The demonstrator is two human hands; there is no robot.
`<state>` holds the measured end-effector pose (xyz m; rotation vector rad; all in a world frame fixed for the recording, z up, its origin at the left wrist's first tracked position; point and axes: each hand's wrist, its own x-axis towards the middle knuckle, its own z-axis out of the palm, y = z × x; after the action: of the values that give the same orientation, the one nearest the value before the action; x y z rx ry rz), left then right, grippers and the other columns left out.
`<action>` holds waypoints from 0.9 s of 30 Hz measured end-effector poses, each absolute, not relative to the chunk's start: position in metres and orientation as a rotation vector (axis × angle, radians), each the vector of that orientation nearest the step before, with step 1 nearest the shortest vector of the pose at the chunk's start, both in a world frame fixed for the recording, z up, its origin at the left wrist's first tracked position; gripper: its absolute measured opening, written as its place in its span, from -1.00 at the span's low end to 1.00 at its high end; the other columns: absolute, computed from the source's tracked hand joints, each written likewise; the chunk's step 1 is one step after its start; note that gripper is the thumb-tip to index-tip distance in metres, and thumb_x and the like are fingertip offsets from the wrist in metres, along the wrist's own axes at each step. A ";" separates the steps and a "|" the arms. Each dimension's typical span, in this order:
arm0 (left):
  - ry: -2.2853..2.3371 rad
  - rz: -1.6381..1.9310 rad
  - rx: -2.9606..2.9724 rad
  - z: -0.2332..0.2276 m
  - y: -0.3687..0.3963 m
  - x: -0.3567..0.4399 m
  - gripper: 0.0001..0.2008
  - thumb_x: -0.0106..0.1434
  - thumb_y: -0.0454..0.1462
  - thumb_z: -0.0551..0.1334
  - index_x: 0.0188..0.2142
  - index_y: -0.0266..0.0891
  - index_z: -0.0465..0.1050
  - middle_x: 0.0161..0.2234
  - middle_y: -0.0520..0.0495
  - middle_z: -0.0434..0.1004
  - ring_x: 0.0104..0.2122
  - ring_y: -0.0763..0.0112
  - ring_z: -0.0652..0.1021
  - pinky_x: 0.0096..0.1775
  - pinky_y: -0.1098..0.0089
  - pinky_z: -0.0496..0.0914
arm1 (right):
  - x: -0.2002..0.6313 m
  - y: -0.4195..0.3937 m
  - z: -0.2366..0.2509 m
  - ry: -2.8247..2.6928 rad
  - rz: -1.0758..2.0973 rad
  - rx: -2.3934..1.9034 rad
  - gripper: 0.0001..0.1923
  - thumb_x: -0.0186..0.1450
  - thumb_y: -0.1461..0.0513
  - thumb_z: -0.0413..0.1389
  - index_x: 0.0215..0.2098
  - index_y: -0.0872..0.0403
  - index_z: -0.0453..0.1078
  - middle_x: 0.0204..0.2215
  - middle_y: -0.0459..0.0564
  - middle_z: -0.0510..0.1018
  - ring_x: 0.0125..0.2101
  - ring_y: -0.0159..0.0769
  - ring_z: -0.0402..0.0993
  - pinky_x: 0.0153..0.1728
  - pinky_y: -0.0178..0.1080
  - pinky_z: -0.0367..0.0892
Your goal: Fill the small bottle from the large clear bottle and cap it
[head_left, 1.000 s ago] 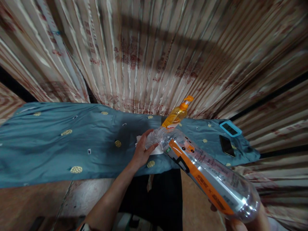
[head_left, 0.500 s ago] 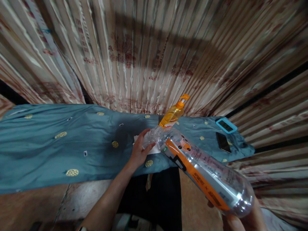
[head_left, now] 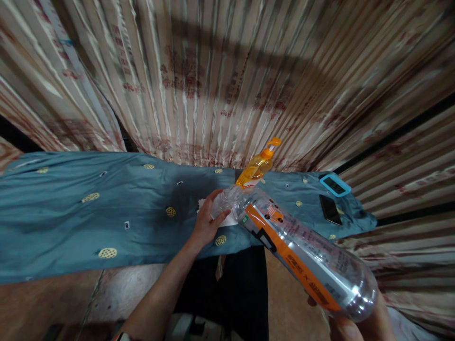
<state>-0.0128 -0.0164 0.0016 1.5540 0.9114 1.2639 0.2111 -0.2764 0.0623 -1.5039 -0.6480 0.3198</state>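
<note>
My left hand (head_left: 209,220) is closed around a small clear cup (head_left: 221,203) above the cloth. Its edges are hard to make out against the bottle. A large clear plastic bottle (head_left: 305,251) with an orange and grey label lies tilted across the front right, its neck end meeting the cup and its base higher and nearer to me. Under that base, at the lower right, my right hand (head_left: 366,322) grips the bottle; most of its fingers are hidden behind it. Whether any liquid is in the bottle or cup cannot be made out.
Behind the bottle's neck stands a yellow pump bottle (head_left: 256,168) with an orange top. White paper (head_left: 227,220) lies beneath my left hand. A dark phone (head_left: 330,209) and a blue-framed digital timer (head_left: 334,185) rest at the right of the teal cloth (head_left: 142,227). Curtains (head_left: 213,85) hang behind.
Both hands, the cup and the tilted bottle stay almost exactly where they were. Only a tiny shift of the whole view shows.
</note>
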 end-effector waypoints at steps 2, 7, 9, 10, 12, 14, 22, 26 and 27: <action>0.909 1.261 1.546 0.001 -0.016 -0.013 -0.40 0.29 -0.03 0.36 0.24 -0.18 0.36 0.22 -0.24 0.53 0.21 0.01 0.53 0.28 0.02 0.37 | 0.210 -0.274 0.065 -0.664 0.287 -1.538 -0.17 0.05 0.09 0.47 0.28 -0.02 0.44 0.22 0.23 0.51 0.29 0.31 0.38 -0.14 -0.07 0.50; 0.888 1.264 1.535 0.002 -0.017 -0.012 -0.39 0.29 -0.01 0.35 0.24 -0.22 0.36 0.20 -0.27 0.53 0.19 -0.02 0.54 0.26 0.00 0.38 | 0.201 -0.267 0.074 -0.684 0.251 -1.590 -0.11 0.01 0.09 0.50 0.29 -0.06 0.43 0.25 0.18 0.50 0.32 0.30 0.34 0.18 0.15 0.41; 0.887 1.272 1.534 0.003 -0.018 -0.012 -0.39 0.29 -0.02 0.35 0.23 -0.21 0.36 0.20 -0.27 0.53 0.18 -0.01 0.54 0.24 0.01 0.40 | 0.201 -0.266 0.074 -0.709 0.236 -1.594 -0.10 0.02 0.09 0.49 0.31 -0.06 0.40 0.28 0.18 0.47 0.31 0.29 0.34 0.22 0.20 0.37; 0.890 1.271 1.536 0.003 -0.018 -0.013 -0.40 0.29 -0.03 0.36 0.23 -0.20 0.36 0.20 -0.26 0.54 0.18 -0.01 0.54 0.24 0.01 0.40 | 0.203 -0.267 0.073 -0.718 0.237 -1.589 -0.11 0.04 0.08 0.48 0.32 -0.05 0.39 0.29 0.18 0.46 0.32 0.29 0.33 0.22 0.20 0.38; 0.899 1.262 1.540 0.004 -0.018 -0.013 -0.41 0.29 -0.04 0.36 0.23 -0.19 0.37 0.20 -0.25 0.54 0.18 0.00 0.54 0.25 0.02 0.40 | 0.206 -0.269 0.071 -0.711 0.274 -1.560 -0.15 0.07 0.08 0.46 0.31 -0.04 0.40 0.29 0.19 0.46 0.33 0.28 0.32 0.15 0.14 0.44; 0.900 1.254 1.547 0.005 -0.018 -0.013 -0.41 0.29 -0.05 0.36 0.23 -0.19 0.37 0.20 -0.25 0.54 0.18 0.01 0.55 0.24 0.02 0.40 | 0.207 -0.270 0.070 -0.699 0.288 -1.553 -0.17 0.09 0.06 0.45 0.29 -0.03 0.41 0.29 0.20 0.47 0.34 0.27 0.32 0.10 0.07 0.48; 0.902 1.231 1.539 0.006 -0.018 -0.014 -0.40 0.30 -0.04 0.35 0.25 -0.19 0.36 0.23 -0.25 0.52 0.21 0.01 0.53 0.28 0.02 0.37 | 0.206 -0.269 0.070 -0.782 0.221 -1.574 -0.16 0.10 0.05 0.45 0.31 -0.02 0.40 0.28 0.19 0.47 0.28 0.29 0.39 0.08 0.17 0.52; 0.916 1.243 1.536 0.005 -0.018 -0.013 -0.42 0.28 -0.06 0.37 0.24 -0.17 0.38 0.22 -0.23 0.53 0.20 0.01 0.54 0.27 0.01 0.39 | 0.207 -0.271 0.069 -0.805 0.231 -1.569 -0.16 0.13 0.05 0.42 0.34 -0.02 0.37 0.29 0.19 0.46 0.29 0.31 0.37 0.08 0.23 0.51; 0.919 1.247 1.538 0.005 -0.018 -0.013 -0.42 0.28 -0.07 0.37 0.23 -0.17 0.38 0.21 -0.23 0.54 0.19 0.01 0.54 0.27 0.01 0.39 | 0.206 -0.271 0.070 -0.806 0.241 -1.565 -0.16 0.14 0.05 0.41 0.35 -0.02 0.36 0.30 0.18 0.45 0.30 0.31 0.36 0.08 0.24 0.50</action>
<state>-0.0133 -0.0184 0.0048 1.5380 0.9188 1.2467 0.2062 -0.2711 0.0698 -1.5645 -0.8059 0.2409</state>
